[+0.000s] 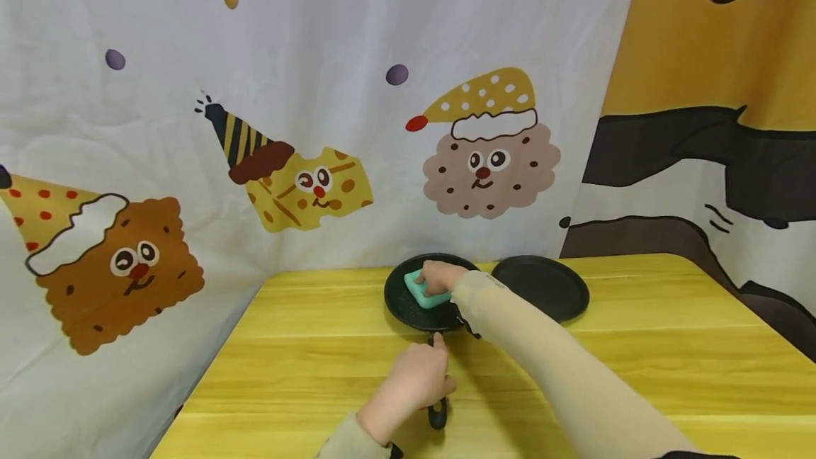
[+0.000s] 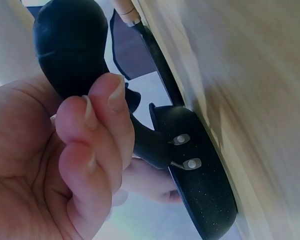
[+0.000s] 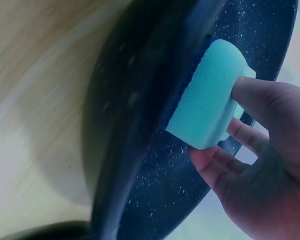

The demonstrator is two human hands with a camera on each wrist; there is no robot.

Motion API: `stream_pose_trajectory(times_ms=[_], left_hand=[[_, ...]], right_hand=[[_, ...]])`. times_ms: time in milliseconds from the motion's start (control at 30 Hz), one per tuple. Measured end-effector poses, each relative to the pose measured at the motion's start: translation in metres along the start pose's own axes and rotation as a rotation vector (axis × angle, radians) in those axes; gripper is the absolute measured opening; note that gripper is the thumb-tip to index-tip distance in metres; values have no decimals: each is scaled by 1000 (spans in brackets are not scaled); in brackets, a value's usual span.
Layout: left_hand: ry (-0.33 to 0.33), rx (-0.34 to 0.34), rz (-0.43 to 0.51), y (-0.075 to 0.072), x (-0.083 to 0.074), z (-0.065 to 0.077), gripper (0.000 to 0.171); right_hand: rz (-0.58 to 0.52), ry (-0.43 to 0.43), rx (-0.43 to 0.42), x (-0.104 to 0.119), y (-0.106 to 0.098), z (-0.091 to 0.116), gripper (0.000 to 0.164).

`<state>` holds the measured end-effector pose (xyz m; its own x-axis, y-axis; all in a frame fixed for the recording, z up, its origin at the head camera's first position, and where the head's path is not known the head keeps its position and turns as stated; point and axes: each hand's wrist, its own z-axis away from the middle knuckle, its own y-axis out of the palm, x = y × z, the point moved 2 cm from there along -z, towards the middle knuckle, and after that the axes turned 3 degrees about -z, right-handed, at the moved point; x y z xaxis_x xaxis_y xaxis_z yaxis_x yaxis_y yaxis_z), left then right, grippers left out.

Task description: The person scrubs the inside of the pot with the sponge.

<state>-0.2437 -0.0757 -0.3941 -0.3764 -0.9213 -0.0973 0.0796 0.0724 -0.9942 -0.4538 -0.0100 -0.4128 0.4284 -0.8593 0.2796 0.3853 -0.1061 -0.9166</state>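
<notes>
A black speckled frying pan sits on the table, its handle pointing toward me. My left hand grips that handle, and in the left wrist view its curled fingers wrap around the black grip. Inside the pan is a turquoise sponge with a dark scouring layer facing the pan's surface. My right hand holds the sponge from above; in the right wrist view the thumb and fingers pinch its sides. Part of the sponge is hidden by the right hand in the head view.
To the right of the frying pan lies a flat black pan, partly behind my right sleeve. A wooden handle joins it in the left wrist view. Behind the yellow wood-grain table hangs a cartoon-printed curtain.
</notes>
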Motion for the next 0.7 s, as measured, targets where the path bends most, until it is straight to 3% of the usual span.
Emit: stream_pose_trajectory(times_ms=[133, 500, 700], left_hand=[[-3, 23, -1, -1, -1, 2, 67], [-15, 51, 2, 0, -7, -4, 68], [-40, 68, -10, -2, -9, -7, 71]], right_hand=[[31, 9, 20, -7, 0, 8, 44], [134, -85, 59, -19, -5, 20, 50], [112, -122, 76, -11, -11, 20, 38]])
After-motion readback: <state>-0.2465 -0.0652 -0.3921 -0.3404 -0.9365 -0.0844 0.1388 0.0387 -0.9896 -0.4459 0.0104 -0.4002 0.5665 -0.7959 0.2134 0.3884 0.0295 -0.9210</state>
